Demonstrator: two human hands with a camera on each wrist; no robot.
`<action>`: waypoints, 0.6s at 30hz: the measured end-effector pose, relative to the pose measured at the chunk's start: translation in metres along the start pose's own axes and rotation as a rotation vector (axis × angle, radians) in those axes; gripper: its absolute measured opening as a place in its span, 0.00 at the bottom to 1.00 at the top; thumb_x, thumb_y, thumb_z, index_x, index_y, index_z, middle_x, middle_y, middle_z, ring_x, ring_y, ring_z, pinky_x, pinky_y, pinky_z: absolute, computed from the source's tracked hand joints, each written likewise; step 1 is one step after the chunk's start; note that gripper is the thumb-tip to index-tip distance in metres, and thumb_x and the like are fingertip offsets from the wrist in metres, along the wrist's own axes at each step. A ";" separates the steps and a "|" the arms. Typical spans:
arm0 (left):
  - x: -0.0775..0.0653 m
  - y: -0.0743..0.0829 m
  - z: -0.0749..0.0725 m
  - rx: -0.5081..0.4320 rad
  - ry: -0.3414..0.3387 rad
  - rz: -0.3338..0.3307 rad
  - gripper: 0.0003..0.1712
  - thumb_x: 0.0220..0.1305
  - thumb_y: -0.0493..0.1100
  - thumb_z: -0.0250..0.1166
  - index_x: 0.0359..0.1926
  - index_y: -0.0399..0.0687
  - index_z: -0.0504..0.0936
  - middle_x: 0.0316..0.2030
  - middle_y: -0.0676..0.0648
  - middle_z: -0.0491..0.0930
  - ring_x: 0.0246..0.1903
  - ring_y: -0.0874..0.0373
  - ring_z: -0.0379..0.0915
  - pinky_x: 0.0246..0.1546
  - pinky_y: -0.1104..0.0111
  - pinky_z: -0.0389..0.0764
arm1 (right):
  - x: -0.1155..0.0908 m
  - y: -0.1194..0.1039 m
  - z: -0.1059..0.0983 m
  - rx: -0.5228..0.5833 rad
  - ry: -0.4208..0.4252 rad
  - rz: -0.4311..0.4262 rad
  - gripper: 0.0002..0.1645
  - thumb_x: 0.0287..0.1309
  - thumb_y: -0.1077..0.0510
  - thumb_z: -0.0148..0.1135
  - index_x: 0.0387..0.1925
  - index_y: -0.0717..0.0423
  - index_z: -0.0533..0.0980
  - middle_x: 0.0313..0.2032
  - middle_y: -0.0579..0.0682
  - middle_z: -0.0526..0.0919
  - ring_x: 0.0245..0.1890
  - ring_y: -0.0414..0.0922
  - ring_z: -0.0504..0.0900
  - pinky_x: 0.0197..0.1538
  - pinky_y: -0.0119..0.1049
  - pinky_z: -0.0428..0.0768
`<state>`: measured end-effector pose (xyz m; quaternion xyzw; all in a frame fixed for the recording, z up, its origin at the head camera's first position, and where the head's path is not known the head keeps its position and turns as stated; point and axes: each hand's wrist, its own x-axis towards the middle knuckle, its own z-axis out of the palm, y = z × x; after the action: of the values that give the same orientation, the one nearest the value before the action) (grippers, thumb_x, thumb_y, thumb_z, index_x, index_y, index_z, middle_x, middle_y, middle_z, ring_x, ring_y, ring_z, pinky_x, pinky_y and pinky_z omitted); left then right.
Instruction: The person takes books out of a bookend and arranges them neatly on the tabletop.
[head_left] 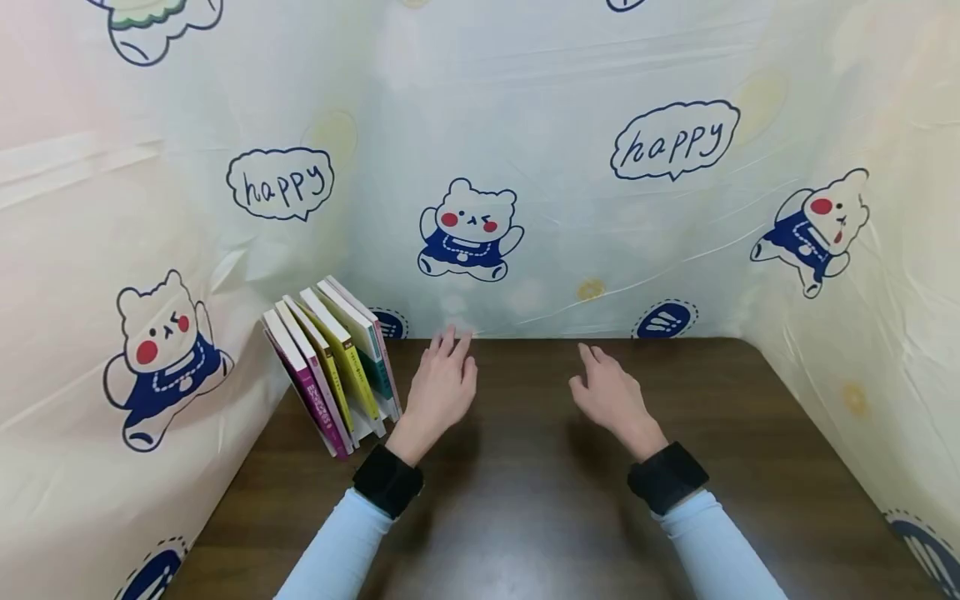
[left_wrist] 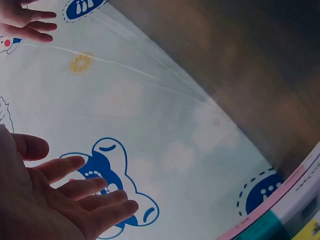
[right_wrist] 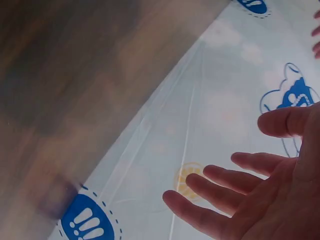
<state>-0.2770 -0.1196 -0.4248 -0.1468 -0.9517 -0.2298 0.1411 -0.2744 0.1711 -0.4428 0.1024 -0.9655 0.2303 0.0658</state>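
A row of several thin books [head_left: 333, 367] leans at the table's left side, with purple, yellow, teal and pink spines facing me. My left hand [head_left: 441, 385] hovers just right of the books, fingers spread and holding nothing. In the left wrist view the palm of that left hand [left_wrist: 65, 200] shows bare, and the edges of the books [left_wrist: 280, 215] appear at the lower right. My right hand [head_left: 611, 396] is held over the table's right half, apart from any object. The right wrist view shows the right hand [right_wrist: 250, 195] with relaxed, separated fingers and a bare palm.
The dark brown wooden table [head_left: 517, 517] spreads beneath both hands. A pale curtain [head_left: 562, 208] printed with cartoon bears and "happy" bubbles surrounds it at the back and both sides. Black bands [head_left: 388, 481] are strapped around both wrists.
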 end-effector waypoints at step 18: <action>-0.055 0.007 0.000 -0.148 0.098 -0.125 0.24 0.77 0.47 0.58 0.67 0.43 0.79 0.63 0.35 0.81 0.60 0.39 0.80 0.59 0.41 0.82 | -0.052 -0.015 0.018 0.058 -0.018 -0.015 0.29 0.67 0.58 0.62 0.66 0.68 0.75 0.65 0.71 0.79 0.60 0.66 0.81 0.54 0.66 0.84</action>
<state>-0.2240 -0.1257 -0.4401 -0.0857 -0.9315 -0.3146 0.1615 -0.2214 0.1582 -0.4617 0.1135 -0.9581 0.2570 0.0555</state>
